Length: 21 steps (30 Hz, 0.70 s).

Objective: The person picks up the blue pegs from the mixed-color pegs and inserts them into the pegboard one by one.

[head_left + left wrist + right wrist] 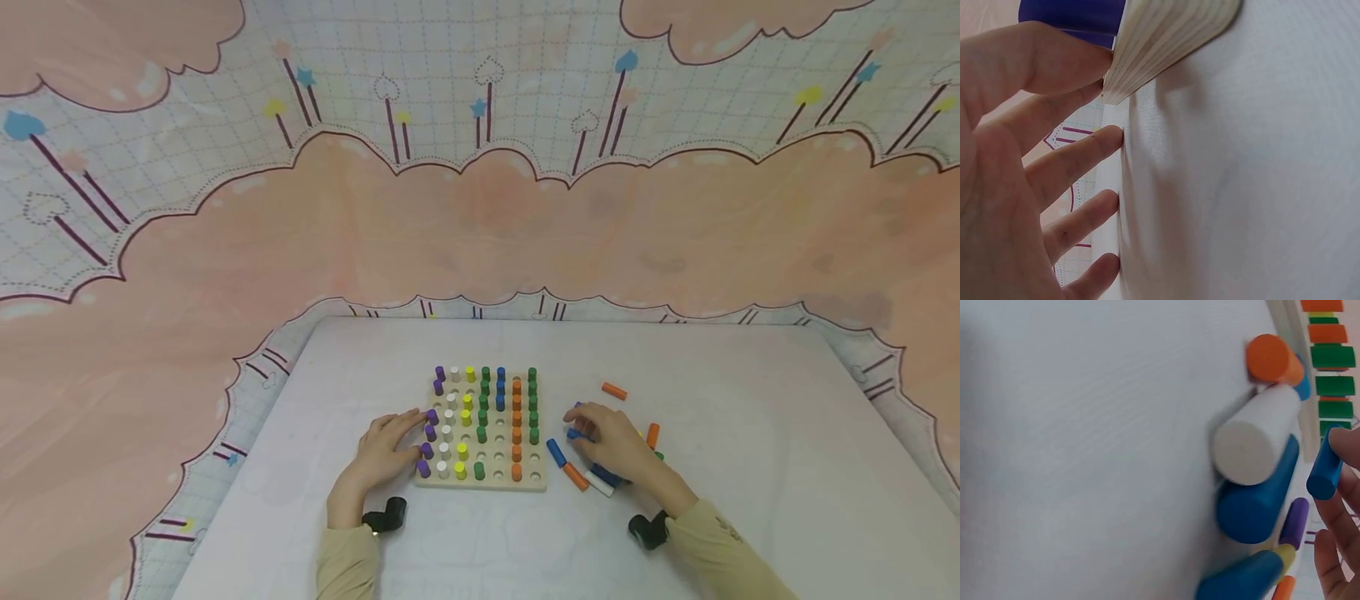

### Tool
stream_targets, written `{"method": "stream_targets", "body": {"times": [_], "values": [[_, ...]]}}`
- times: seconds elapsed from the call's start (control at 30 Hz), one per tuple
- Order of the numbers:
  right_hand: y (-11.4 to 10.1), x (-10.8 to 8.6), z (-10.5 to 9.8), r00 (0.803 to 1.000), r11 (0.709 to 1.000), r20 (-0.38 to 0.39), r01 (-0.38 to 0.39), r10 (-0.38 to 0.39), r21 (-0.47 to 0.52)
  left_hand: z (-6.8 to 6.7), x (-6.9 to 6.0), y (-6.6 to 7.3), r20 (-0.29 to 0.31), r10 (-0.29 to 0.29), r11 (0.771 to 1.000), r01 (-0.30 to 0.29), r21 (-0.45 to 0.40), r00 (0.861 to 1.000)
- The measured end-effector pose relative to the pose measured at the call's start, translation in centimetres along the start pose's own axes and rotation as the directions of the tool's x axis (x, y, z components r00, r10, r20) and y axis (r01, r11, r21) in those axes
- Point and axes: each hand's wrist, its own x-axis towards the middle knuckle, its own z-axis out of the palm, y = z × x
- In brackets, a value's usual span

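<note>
A wooden pegboard (480, 485) holds columns of purple, white, yellow, green, blue and orange pegs, with some holes bare. My left hand (386, 454) rests at its left side; in the left wrist view the thumb and index fingertip of that hand (1041, 150) touch the board's edge (1166, 44), the other fingers spread on the table. Right of the board, my right hand (611, 442) pinches a blue peg (577, 434) above the loose pegs. The right wrist view shows this blue peg (1325, 467) between thumb and fingers of the hand (1344, 506).
Loose pegs lie right of the board: blue (556, 452), orange (575, 477), white (599, 483) and others partly under my right hand. Another orange peg (614, 391) lies farther back. A patterned cloth (480, 233) hangs behind the white table (375, 342).
</note>
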Motion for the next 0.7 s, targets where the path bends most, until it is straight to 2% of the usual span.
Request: {"method": "stream_targets", "body": {"times": [0.3, 0.7], "values": [[-0.7, 0.0, -0.6, 1.000, 0.997, 0.000, -0.031, 0.031, 0.076, 0.1, 0.1, -0.2, 0.001, 0.000, 1.000, 0.000, 0.003, 1.000], [-1.8, 0.0, -0.9, 0.998, 0.993, -0.059, 0.025, -0.018, 0.114, 0.1, 0.2, -0.3, 0.003, 0.010, 1.000, -0.010, 0.012, 1.000]]}}
